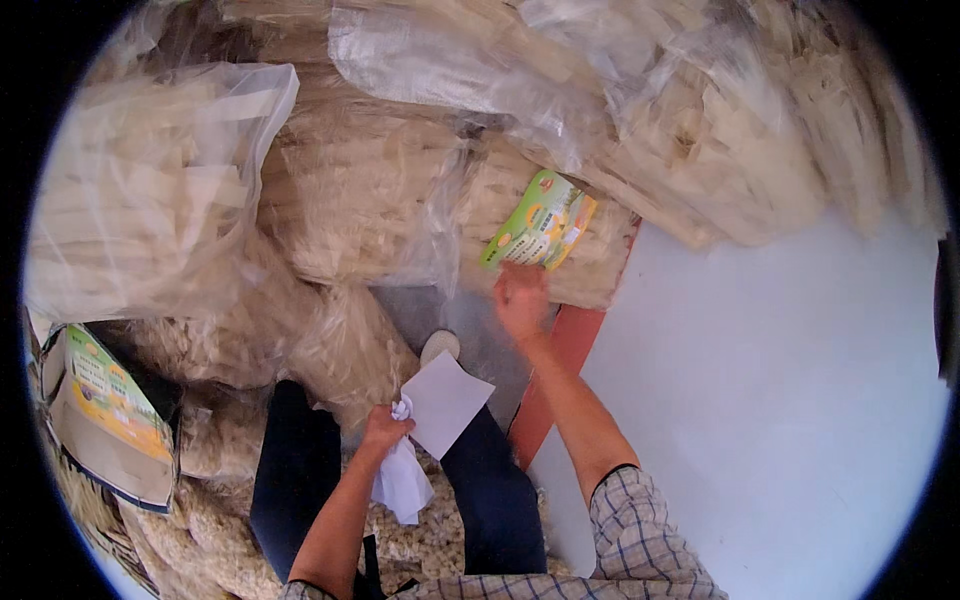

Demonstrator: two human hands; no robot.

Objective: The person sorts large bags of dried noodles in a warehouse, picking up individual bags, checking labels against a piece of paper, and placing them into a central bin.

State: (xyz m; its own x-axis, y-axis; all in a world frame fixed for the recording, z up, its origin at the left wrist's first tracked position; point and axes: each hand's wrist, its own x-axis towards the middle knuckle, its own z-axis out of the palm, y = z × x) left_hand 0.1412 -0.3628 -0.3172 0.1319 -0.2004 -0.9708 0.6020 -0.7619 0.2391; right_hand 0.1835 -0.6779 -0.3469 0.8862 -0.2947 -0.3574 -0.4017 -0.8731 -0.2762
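My left hand (pixel 386 431) grips crumpled white paper (pixel 403 480) in front of my knees. Beside it, a flat white sheet (pixel 448 405) with square corners extends to the right; how it is held is partly hidden. My right hand (pixel 521 296) is blurred, its fingers curled at the lower edge of a green and yellow printed label (pixel 541 221). Whether the fingers pinch that label cannot be made out. The label lies on a clear plastic bag (pixel 592 274) packed with pale, flat dried strips.
Large clear bags of pale strips (pixel 142 202) crowd the left and far side. An open carton (pixel 112 450) with a similar printed sheet stands at left. To the right lies a smooth whitish surface (pixel 750 390) with a red edge (pixel 559 382). Loose pale pieces (pixel 420 544) lie below me.
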